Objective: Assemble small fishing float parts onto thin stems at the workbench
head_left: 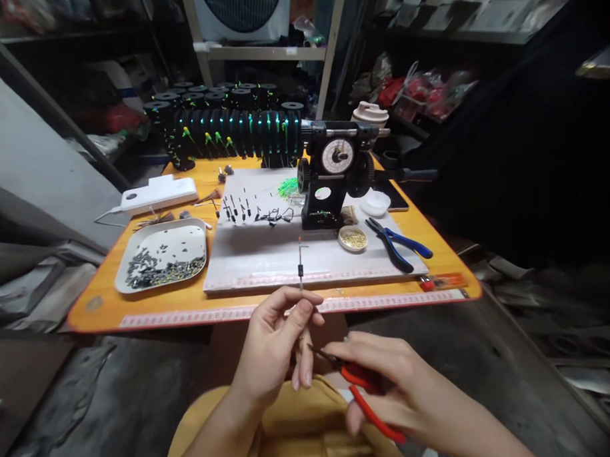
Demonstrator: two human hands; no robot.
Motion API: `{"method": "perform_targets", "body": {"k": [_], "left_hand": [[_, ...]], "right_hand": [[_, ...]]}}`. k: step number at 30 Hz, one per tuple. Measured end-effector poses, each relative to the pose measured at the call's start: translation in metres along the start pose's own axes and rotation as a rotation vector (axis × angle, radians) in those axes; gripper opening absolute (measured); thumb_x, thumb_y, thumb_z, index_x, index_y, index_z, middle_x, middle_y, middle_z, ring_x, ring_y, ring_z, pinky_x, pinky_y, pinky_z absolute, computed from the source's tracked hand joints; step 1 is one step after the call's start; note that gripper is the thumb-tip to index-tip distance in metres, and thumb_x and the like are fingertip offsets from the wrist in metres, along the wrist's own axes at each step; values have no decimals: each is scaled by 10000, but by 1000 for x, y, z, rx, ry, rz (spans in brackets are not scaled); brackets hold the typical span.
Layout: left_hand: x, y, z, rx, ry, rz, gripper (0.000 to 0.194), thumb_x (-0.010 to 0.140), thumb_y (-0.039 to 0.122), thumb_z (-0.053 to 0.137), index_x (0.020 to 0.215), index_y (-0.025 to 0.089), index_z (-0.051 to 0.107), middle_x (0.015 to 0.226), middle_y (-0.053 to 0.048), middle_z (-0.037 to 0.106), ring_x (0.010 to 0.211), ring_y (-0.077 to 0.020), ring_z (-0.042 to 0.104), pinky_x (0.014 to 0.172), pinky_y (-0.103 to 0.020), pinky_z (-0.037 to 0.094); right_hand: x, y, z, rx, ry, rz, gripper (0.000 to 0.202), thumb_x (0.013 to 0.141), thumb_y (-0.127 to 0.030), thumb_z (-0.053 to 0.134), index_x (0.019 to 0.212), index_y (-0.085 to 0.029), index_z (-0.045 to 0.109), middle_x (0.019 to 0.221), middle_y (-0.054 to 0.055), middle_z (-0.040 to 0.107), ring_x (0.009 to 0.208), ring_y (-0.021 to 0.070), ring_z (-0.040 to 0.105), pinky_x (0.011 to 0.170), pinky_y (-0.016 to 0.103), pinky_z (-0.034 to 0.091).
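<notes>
My left hand is closed in a pinch on a thin upright piece with a small black part on it and an orange tip, at the board's front edge. In my right hand are red-handled pliers or cutters, their dark tip beside the fingers of my left hand. What lies at that tip is too small to make out. Beyond my hands a pale board rests on the orange table, with several thin black pieces standing on it.
A white tray of small dark parts is at the left. On the board are a black hand-cranked machine, a dish of gold bits and blue-handled pliers. A white power strip sits back left.
</notes>
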State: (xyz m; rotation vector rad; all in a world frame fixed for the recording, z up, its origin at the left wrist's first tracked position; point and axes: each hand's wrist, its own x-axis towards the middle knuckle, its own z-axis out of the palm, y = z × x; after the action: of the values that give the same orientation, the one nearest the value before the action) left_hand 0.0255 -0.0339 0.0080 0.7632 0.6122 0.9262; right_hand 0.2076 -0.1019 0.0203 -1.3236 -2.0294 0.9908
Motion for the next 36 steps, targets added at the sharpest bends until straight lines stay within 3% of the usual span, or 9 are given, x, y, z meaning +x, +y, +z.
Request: {"method": "perform_targets", "body": {"k": [3, 17, 21, 24, 25, 27, 29, 32, 36], "left_hand": [[-2, 1, -2, 0, -19, 6, 174, 889, 364, 699, 910, 192, 692, 755, 29, 661, 277, -34, 559, 237, -72, 326], [-3, 3, -6, -10, -26, -17, 183, 889, 377, 699, 917, 195, 698, 782, 24, 666, 288, -31, 567, 239, -71, 320], [0, 3, -8, -39, -9, -21, 168, 885, 357, 706, 900, 189, 707, 720, 36, 664, 279, -36, 561, 236, -67, 330], [2, 5, -11, -65, -2, -32, 177, 870, 354, 722, 881, 178, 709, 671, 44, 648, 264, -35, 542, 227, -69, 324], [3, 5, -11, -69, -3, -35, 181, 865, 356, 727, 878, 176, 709, 668, 45, 647, 259, -34, 536, 225, -68, 321], [3, 6, -12, -75, -4, -37, 191, 856, 361, 736, 876, 173, 706, 667, 45, 647, 252, -30, 525, 222, -68, 315], [4, 6, -12, -74, -7, -38, 200, 850, 366, 741, 877, 172, 703, 667, 44, 645, 249, -29, 520, 221, -70, 315], [3, 7, -10, -61, -15, -41, 216, 842, 379, 746, 877, 170, 701, 669, 41, 644, 252, -29, 518, 225, -74, 318], [0, 9, -8, -32, -17, -42, 248, 826, 411, 755, 876, 176, 697, 666, 43, 638, 251, -30, 510, 225, -82, 312]], "right_hand": [[10, -1, -1, 30, -54, 27, 183, 915, -338, 680, 1057, -232, 729, 741, 10, 668, 641, 141, 603, 625, 233, 470], [23, -12, -13, -5, -89, -61, 231, 878, -256, 731, 1109, -257, 737, 887, 42, 753, 735, 174, 696, 666, 234, 520], [16, -11, -18, -21, -43, -119, 330, 899, -206, 701, 1223, -270, 693, 799, 19, 759, 666, 153, 706, 620, 207, 528], [2, -1, -46, -131, 140, -96, 261, 929, -310, 661, 1186, -284, 696, 712, 7, 763, 634, 166, 717, 653, 240, 554], [-3, 7, -61, -224, 236, -60, 251, 919, -381, 660, 1148, -289, 709, 787, 30, 780, 695, 190, 735, 669, 263, 564], [-9, 29, -94, -448, 460, 149, 363, 869, -535, 650, 1101, -263, 717, 949, 87, 775, 758, 242, 734, 617, 307, 554], [-8, 59, -127, -603, 630, 348, 475, 794, -622, 668, 1058, -228, 689, 825, 94, 743, 620, 248, 680, 532, 339, 501], [7, 104, -159, -647, 669, 419, 337, 833, -498, 665, 936, -178, 690, 732, 98, 691, 652, 276, 677, 592, 376, 494], [28, 126, -164, -597, 625, 349, 202, 890, -370, 657, 889, -170, 687, 850, 51, 697, 792, 218, 670, 778, 399, 525]]}}
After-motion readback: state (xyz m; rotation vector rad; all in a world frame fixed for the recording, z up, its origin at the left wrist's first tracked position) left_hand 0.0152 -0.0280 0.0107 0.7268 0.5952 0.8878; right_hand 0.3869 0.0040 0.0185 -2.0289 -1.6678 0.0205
